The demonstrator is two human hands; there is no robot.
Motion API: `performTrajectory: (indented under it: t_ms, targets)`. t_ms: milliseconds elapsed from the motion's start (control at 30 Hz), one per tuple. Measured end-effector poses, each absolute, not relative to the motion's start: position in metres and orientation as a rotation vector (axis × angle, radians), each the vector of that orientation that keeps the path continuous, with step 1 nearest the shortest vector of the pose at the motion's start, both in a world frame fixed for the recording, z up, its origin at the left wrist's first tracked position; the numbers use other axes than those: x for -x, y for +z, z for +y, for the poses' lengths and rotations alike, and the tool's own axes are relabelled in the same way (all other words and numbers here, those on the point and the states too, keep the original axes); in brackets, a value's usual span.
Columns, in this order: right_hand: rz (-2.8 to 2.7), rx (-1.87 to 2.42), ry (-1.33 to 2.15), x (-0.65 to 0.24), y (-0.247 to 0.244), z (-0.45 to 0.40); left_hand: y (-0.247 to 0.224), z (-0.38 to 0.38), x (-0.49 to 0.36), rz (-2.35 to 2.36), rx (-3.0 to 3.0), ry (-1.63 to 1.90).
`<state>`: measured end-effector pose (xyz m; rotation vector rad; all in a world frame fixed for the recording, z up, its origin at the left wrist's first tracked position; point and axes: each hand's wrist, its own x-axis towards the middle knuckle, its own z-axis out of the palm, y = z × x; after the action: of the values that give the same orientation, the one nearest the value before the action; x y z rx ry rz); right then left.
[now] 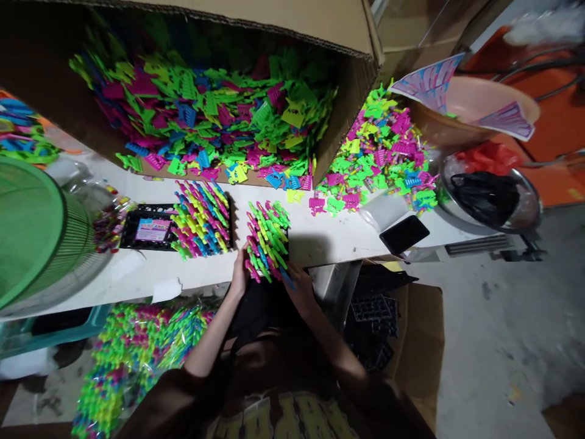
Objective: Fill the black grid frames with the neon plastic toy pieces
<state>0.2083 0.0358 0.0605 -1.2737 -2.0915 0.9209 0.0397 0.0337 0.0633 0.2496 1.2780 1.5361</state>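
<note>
head view: looking down past a dark shirt with yellow lettering [278, 421] to a long white tabletop [329, 241].
left hand: bare left hand [239, 274], grasping the left side of the cluster near its lower corner.
right hand: bare right hand [300, 289], grasping the near right corner of the same cluster; fingers partly hidden.
cluster: rectangular cluster of slim pink, green, yellow and blue plastic pieces [267, 238], between both hands at the near edge of the tabletop.
below, left: clear plastic bag packed with neon pieces [150, 341].
below, right: brown cardboard carton [423, 335] beside black plastic grid trays [375, 310].
rack: black perforated plastic rack [129, 230], left of the cluster, bearing a purple and blue printed card [153, 230] and a second slanted multicoloured cluster [203, 219].
basket: round green plastic basket [31, 225], far left.
phone: flat black rectangular phone [404, 235], on the tabletop, right.
bowl: round metal bowl [535, 210] holding a black plastic bag [484, 198] and red plastic [491, 158].
heap: loose pile of small neon plastic pieces [379, 152], against the large box.
large box: open brown cardboard box [283, 18], containing loose neon plastic pieces [214, 116].
basin: pale orange plastic basin [498, 100], behind the bowl.
</note>
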Motion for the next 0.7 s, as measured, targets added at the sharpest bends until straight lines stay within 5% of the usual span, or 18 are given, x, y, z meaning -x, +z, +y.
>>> performTrajectory:
  t_ms: [333, 700]
  targets:
    - [-2.143, 1.463, 0.856, -0.204, 0.062, 0.038, 0.103, 0.012, -0.049, 1.664, -0.745, 1.783]
    - [-2.244, 1.539, 0.828, -0.203, 0.067, 0.043, 0.12, 0.004, -0.051, 1.904, -1.975, 1.395]
